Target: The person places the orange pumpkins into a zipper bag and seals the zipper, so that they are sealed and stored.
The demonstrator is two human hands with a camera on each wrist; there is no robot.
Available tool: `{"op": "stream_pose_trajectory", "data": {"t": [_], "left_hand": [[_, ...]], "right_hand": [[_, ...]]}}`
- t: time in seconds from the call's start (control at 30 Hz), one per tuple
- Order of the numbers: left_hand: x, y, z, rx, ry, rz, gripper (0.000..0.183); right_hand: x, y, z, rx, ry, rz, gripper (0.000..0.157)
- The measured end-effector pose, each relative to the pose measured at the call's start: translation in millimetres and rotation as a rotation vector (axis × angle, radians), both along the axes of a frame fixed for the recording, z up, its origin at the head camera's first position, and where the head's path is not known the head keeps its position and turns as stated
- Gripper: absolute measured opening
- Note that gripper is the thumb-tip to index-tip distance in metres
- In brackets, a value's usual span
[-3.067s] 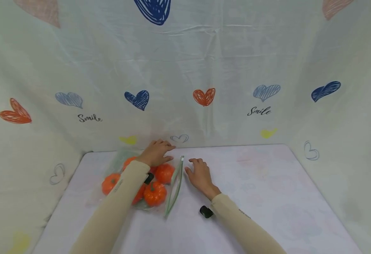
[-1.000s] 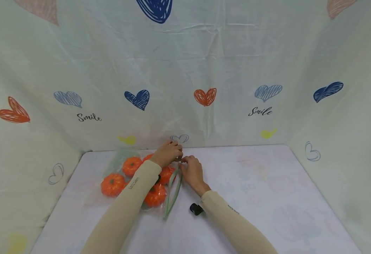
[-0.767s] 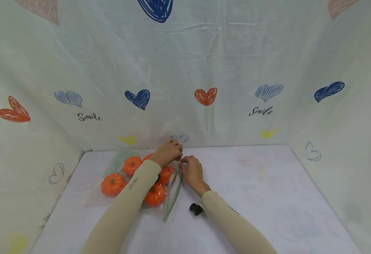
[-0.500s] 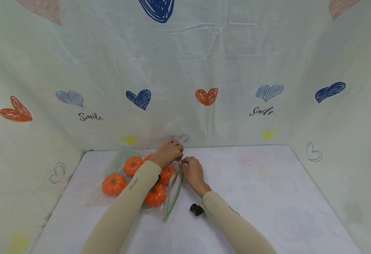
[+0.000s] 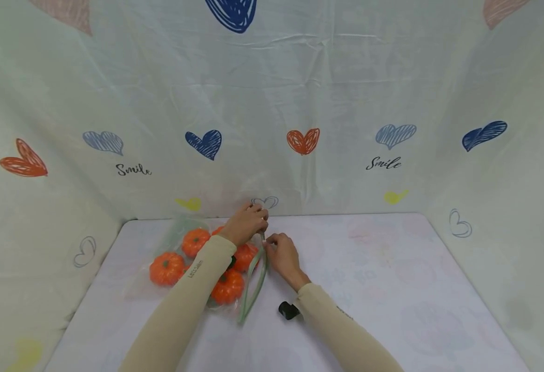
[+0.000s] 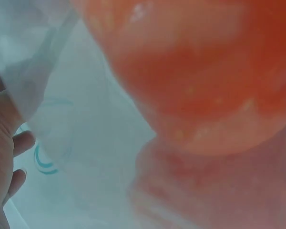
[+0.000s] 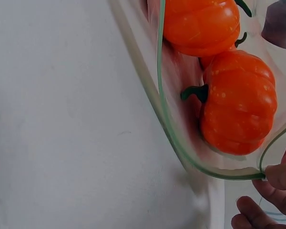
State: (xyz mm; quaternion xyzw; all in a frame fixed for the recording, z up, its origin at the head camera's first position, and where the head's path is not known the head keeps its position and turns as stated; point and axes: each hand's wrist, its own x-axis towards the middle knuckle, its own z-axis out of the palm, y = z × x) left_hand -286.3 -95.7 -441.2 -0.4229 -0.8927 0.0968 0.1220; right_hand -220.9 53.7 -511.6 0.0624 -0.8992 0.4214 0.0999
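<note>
A clear zip bag with green zip strips lies on its side, its mouth parted toward the right. Several small orange pumpkins with green stems are inside, some hidden behind the left sleeve. My left hand reaches across the bag and grips its far mouth corner; in the left wrist view, film covers part of that hand. Just to the right, my right hand pinches the zip at that same corner with thumb and forefinger. Close up in the right wrist view, the other fingers of the right hand stay apart from the strip.
The bag lies on the left half of a white table. A pale curtain printed with hearts stands behind the table and along both sides. A black wrist camera sits under the right sleeve.
From apart, both hands have come together at the bag's far mouth corner, the left moving right and the right moving up-left. Lately the right hand has slid slightly down and away from the left.
</note>
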Motion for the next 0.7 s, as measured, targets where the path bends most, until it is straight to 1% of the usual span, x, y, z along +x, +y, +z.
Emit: {"op": "stream_pose_trajectory", "data": {"t": [0.13,0.3,0.43,0.53,0.7], "left_hand": [[-0.7,-2,-0.6,0.007,0.022,0.013,0.007],[0.9,-4,-0.1,0.012,0.043,0.030,0.007],[1.9,-5,1.3,-0.002,0.040,0.053,0.008],[2.0,-6,2.3,-0.012,0.025,0.075,0.008],[4.1,-7,2.8,-0.006,0.014,0.095,0.008]], "right_hand": [[3.0,-1,-0.1,-0.026,-0.056,0.008,0.013],[7.4,-2,0.1,-0.040,-0.099,0.008,0.012],[11.0,-3,-0.3,-0.043,-0.124,0.008,0.012],[13.8,-3,0.6,-0.051,-0.161,0.016,0.013],[18.8,-3,0.5,-0.067,-0.209,0.031,0.013]]}}
